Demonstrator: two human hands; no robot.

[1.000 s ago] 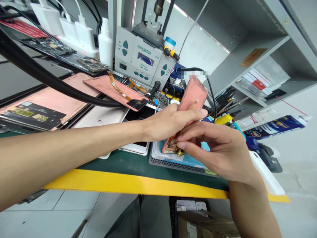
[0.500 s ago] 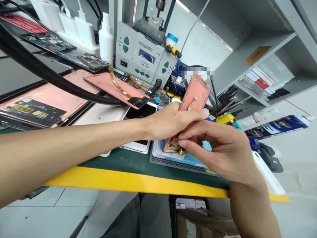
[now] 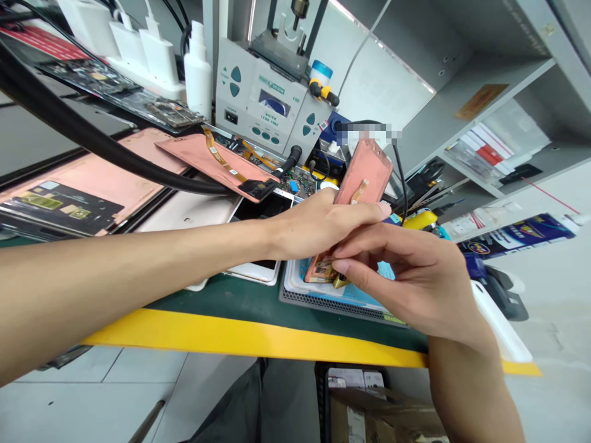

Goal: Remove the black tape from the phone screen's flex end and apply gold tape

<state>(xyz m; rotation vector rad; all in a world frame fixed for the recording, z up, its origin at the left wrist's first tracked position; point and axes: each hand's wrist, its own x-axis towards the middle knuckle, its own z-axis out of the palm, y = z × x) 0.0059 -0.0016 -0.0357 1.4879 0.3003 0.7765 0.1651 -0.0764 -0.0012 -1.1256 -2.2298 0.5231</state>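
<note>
My left hand reaches in from the left and grips a copper-backed phone screen, which stands tilted with a thin gold flex cable on its back. My right hand comes from the lower right, its fingertips pinching the screen's lower end. A small gold piece shows just below those fingertips. Part of the screen is hidden behind my fingers.
A Quick soldering station and a white bottle stand behind. Copper-backed panels and a thick black cable lie to the left. A tube of adhesive lies to the right, past a blue printed mat.
My hands keep the same hold on the screen. The whole scene has shifted slightly in view, with the bench edge a little higher.
</note>
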